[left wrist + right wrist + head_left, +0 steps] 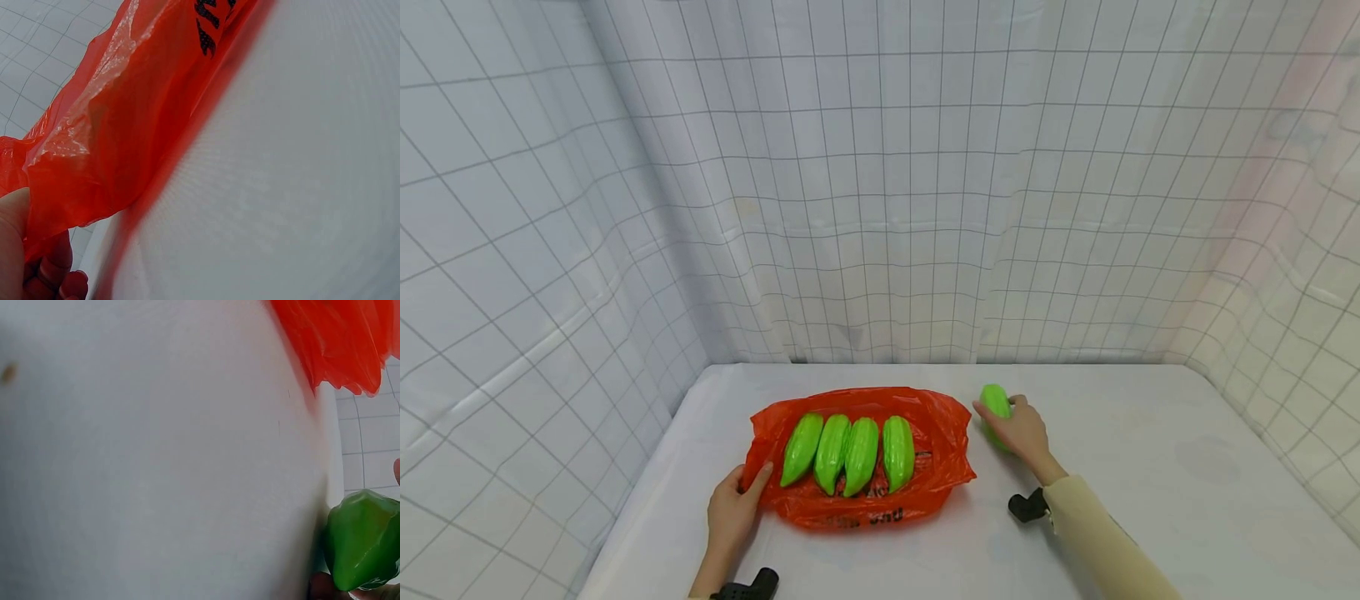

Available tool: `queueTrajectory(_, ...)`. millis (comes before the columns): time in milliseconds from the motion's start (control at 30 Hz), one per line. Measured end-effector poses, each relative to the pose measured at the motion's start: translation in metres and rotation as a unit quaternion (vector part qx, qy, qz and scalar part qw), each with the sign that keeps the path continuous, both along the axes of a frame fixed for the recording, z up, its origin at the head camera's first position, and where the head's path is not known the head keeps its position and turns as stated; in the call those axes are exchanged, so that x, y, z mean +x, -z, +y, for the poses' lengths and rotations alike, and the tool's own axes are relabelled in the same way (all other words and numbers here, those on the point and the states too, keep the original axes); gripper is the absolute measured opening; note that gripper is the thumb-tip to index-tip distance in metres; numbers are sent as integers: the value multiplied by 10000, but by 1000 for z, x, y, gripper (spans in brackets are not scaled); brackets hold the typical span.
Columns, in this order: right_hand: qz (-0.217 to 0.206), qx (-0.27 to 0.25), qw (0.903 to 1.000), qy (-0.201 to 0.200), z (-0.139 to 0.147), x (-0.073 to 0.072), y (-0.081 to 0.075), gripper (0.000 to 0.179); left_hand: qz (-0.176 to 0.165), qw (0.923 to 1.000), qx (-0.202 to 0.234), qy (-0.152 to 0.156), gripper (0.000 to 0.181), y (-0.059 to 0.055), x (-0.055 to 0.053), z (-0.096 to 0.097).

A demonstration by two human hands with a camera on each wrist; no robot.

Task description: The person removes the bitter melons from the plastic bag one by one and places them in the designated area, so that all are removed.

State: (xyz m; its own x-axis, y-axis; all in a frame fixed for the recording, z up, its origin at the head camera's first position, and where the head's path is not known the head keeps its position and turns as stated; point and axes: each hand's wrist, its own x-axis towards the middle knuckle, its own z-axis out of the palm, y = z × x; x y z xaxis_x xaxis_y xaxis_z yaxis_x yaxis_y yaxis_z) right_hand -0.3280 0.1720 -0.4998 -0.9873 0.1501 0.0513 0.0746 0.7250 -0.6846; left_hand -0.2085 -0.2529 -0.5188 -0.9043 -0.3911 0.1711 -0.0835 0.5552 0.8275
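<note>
A red plastic bag [936, 433] with black print lies spread on the table. Several bright green, ridged gourds [862, 457] rest on it side by side, tapered ends toward the front. At the bag's left edge, my left hand [732, 510] pinches the plastic between thumb and fingers; in the left wrist view the thumb [12, 219] presses on a raised fold. To the right of the bag, my right hand [1021, 429] grips another green gourd [995, 400] close to the tabletop. The right wrist view shows that gourd's tapered end [362, 540], with most of the hand out of frame.
The white table [1150, 500] reaches back to a hanging white sheet with a grid pattern [880, 208], which also closes off both sides. Each wrist bears a black device [1028, 506].
</note>
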Motion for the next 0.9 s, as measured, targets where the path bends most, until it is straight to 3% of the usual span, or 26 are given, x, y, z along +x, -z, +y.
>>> queueTrajectory(900, -76, 95, 9999, 97, 6, 2, 0, 98, -1, 10000, -42, 3, 41, 1, 0, 0)
